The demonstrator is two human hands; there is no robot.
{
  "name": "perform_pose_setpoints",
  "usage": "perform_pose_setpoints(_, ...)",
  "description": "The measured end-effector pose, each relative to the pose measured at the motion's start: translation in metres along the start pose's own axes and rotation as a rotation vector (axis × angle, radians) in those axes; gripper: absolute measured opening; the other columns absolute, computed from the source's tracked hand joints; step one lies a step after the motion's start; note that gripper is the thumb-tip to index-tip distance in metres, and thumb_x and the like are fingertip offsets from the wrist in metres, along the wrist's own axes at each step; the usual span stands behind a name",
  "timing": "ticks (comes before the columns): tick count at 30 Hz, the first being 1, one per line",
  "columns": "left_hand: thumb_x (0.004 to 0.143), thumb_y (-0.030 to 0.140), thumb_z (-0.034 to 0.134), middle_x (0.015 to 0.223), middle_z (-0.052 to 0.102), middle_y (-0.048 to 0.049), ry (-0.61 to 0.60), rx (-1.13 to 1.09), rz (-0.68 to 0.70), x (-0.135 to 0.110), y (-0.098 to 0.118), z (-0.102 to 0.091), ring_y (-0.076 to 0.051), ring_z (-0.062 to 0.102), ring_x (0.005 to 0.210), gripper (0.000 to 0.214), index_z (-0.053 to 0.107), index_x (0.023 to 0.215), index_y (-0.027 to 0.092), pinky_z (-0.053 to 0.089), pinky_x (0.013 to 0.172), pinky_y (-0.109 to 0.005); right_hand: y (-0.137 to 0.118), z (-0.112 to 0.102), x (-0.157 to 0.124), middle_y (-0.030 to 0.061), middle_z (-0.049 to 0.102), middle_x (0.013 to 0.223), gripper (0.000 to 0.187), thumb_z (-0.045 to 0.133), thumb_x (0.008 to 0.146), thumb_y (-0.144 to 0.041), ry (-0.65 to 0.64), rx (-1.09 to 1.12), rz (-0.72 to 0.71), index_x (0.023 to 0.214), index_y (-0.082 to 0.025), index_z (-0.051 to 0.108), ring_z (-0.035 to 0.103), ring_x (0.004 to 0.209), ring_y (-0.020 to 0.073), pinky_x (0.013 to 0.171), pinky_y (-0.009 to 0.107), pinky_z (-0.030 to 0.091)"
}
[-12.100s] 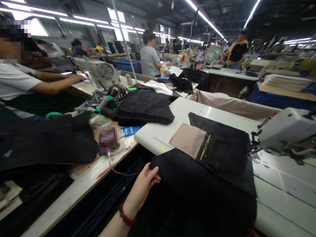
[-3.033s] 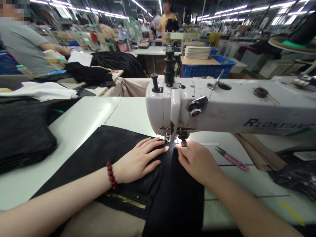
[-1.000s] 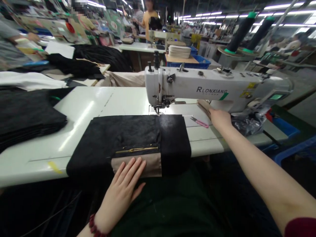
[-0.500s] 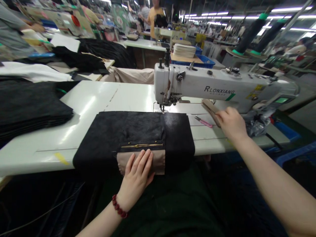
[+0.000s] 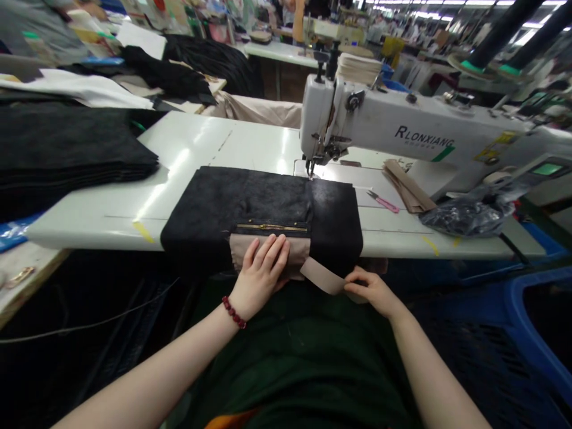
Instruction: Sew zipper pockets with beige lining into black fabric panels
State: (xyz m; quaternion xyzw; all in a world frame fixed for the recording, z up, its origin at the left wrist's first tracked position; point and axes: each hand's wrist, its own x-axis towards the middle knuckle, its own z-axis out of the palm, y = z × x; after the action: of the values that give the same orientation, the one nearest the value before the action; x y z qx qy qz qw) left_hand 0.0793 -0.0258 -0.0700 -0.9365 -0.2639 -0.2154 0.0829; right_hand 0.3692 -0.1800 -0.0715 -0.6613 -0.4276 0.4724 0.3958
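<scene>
Black fabric panel (image 5: 205,205) lies over the table's front edge, with a brass zipper (image 5: 272,227) set into it. Below the zipper hangs a beige fabric piece (image 5: 241,245). My left hand (image 5: 261,271) rests on that piece, fingers stretched out flat, thumb partly hidden. Between thumb and fingers, my right hand (image 5: 373,289) pinches one end of a beige fabric strip (image 5: 324,277); its free end reaches the edge of the beige piece. Behind the panel, the sewing machine (image 5: 375,116) has its needle and presser foot (image 5: 310,170) close to the panel's far edge.
Pink-handled thread snips (image 5: 383,201) and a pile of beige strips (image 5: 407,186) lie right of the panel, beside a clear plastic bag (image 5: 467,214). Stacked black fabric (image 5: 75,146) covers the left side. A blue crate (image 5: 513,304) stands low on the right.
My right hand has come from the pile of strips down to the panel's front edge, bringing one beige strip. My left hand stays on the beige piece. The view has tilted downward.
</scene>
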Motion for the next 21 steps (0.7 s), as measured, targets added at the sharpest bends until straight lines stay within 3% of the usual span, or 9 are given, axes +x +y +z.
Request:
perform_pose_setpoints(2,0.094,0.028,0.06,0.158,0.033,-0.0161,0.013,0.023,0.006,-0.001,0.0,0.004,-0.032,0.026,0.149,0.076,0.022,0.157,0.013,0.015,0.125,-0.054,-0.002,0.008,-0.005,0.0034,0.068,0.088,0.031,0.077,0.075,-0.05,-0.016,0.111,0.008,0.084,-0.021,0.07,0.066,0.088,0.022,0.088,0.039,0.051)
perform_pose_setpoints(5,0.095,0.024,0.055,0.157,0.036,-0.0158,0.048,0.037,-0.001,-0.002,0.001,0.01,-0.031,0.026,0.149,0.067,0.027,0.155,0.013,0.017,0.125,-0.054,-0.017,0.013,-0.017,-0.0009,0.067,0.08,0.03,0.075,0.078,-0.049,-0.011,0.266,0.008,0.085,-0.022,0.064,0.064,0.071,0.0151,0.069,0.028,0.052)
perform_pose_setpoints(9,0.096,0.011,0.046,0.155,0.04,-0.0133,0.078,0.045,-0.008,0.003,0.001,0.007,-0.029,0.032,0.147,0.053,0.04,0.149,0.015,0.022,0.124,-0.053,-0.036,0.011,-0.024,-0.0007,0.069,0.079,0.03,0.08,0.074,-0.045,-0.001,0.385,-0.015,0.084,-0.021,0.064,0.065,0.067,0.0138,0.063,0.025,0.052)
perform_pose_setpoints(14,0.094,0.006,0.039,0.139,0.059,-0.0096,-0.027,-0.004,0.01,0.022,-0.001,-0.026,-0.024,0.051,0.133,0.044,0.059,0.131,0.016,0.027,0.124,-0.048,-0.05,-0.003,-0.039,0.0001,0.072,0.079,0.023,0.084,0.072,-0.038,-0.008,0.431,-0.051,0.08,-0.021,0.069,0.067,0.069,0.015,0.066,0.027,0.054)
perform_pose_setpoints(17,0.089,0.008,0.042,0.114,0.071,-0.0101,-0.169,-0.043,-0.024,0.046,-0.008,-0.057,-0.024,0.066,0.11,0.038,0.067,0.116,0.017,0.039,0.115,-0.045,-0.07,-0.008,-0.06,0.0025,0.075,0.085,0.014,0.083,0.076,-0.032,-0.252,0.32,-0.106,0.08,-0.022,0.075,0.071,0.078,0.0179,0.074,0.03,0.056)
perform_pose_setpoints(20,0.087,0.02,0.049,0.082,0.072,-0.0061,-0.357,-0.084,-0.086,0.085,-0.026,-0.084,-0.024,0.069,0.078,0.029,0.07,0.106,0.021,0.054,0.081,-0.039,-0.1,0.004,-0.075,0.0061,0.075,0.107,0.012,0.075,0.085,-0.03,-0.663,0.059,-0.179,0.094,-0.022,0.077,0.07,0.099,0.0212,0.089,0.034,0.054)
perform_pose_setpoints(21,0.088,0.029,0.05,0.076,0.07,-0.0039,-0.427,-0.107,-0.094,0.101,-0.034,-0.091,-0.023,0.067,0.07,0.026,0.071,0.102,0.023,0.053,0.071,-0.034,-0.109,0.013,-0.075,0.0059,0.075,0.109,0.015,0.072,0.088,-0.031,-0.717,-0.044,-0.224,0.098,-0.022,0.077,0.069,0.102,0.0205,0.092,0.034,0.053)
